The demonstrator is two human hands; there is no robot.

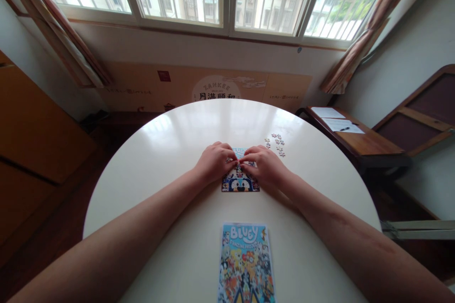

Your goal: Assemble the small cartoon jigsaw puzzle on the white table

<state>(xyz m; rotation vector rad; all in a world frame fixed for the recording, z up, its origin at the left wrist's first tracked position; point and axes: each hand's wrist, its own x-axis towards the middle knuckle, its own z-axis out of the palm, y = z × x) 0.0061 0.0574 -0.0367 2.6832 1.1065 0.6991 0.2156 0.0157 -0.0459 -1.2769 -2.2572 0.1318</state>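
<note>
A small, partly built jigsaw puzzle [240, 182] with a cartoon picture lies in the middle of the round white table [170, 151]. My left hand [214, 162] rests on its left edge with fingers curled, fingertips pinched at the puzzle's upper middle. My right hand [266, 164] mirrors it on the right edge, fingers curled inward. The fingertips of both hands nearly meet over the puzzle; whether a piece sits between them is hidden. Several loose puzzle pieces [276, 144] lie scattered just beyond my right hand.
A colourful reference card [246, 265] with cartoon characters lies near the table's front edge. A wooden side desk [359, 139] with papers [337, 120] and a pen stands at the right. Windows and curtains fill the back wall; a wooden panel is at left.
</note>
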